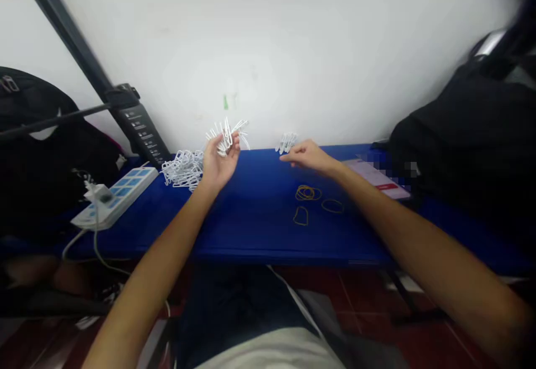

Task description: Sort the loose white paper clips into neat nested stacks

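My left hand (220,165) is raised over the blue table, its fingers curled round a loose bunch of white bent-wire hooks (226,135) that fan out above the palm. Just beside that wrist lies a tangled pile of similar white hooks (183,168). My right hand (307,154) is at the table's far edge with its thumb and index finger drawn together; whether something small is between them is hidden. A small, neatly lined-up group of white hooks (287,142) sits right behind those fingertips, by the wall.
Yellow rubber bands (307,193) lie on the blue table (251,224), with single ones nearer me. On the left are a white power strip (121,196) with cables, a dark bottle (144,132) and a black bag (37,151). Papers (374,178) and another black bag (456,118) are on the right.
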